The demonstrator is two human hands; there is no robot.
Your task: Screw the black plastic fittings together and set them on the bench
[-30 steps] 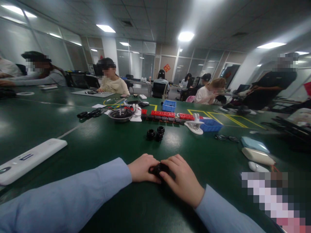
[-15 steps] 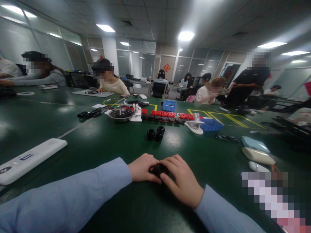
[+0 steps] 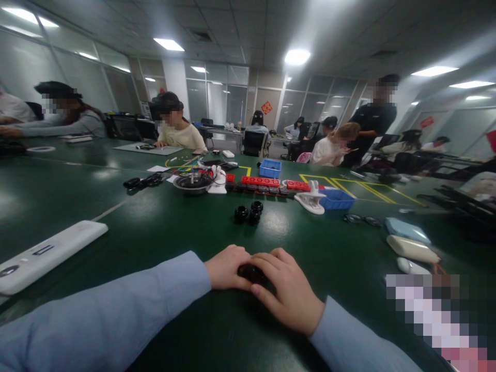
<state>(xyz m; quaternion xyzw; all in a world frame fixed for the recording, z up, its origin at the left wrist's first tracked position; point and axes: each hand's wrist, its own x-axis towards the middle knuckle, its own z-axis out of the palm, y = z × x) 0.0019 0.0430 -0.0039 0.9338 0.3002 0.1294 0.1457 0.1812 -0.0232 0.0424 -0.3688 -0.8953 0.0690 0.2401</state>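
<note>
Between my two hands, low over the green table (image 3: pixel 163 235), is a small dark black part (image 3: pixel 250 272), mostly covered by fingers. My left hand (image 3: pixel 228 267) grips its left side with thumb and fingers. From the right, my right hand (image 3: pixel 290 289) closes over it, with its fingers across the top and its thumb along the near side. Several glossy black round parts (image 3: pixel 241 214) stand clustered just beyond my hands; whether the held one matches them I cannot tell.
Across the table run red-topped blocks (image 3: pixel 260 181), a white clip (image 3: pixel 311 200), a blue bin (image 3: pixel 337 199) and a metal bowl (image 3: pixel 191 187). A long white device (image 3: pixel 54 256) lies left; glasses (image 3: pixel 362 220) and pouches (image 3: pixel 413 248) lie right. Other people sit beyond.
My right hand's fingers and thumb have shifted slightly left over the black part. My left hand is nearly unmoved. In the background, the standing person has moved left.
</note>
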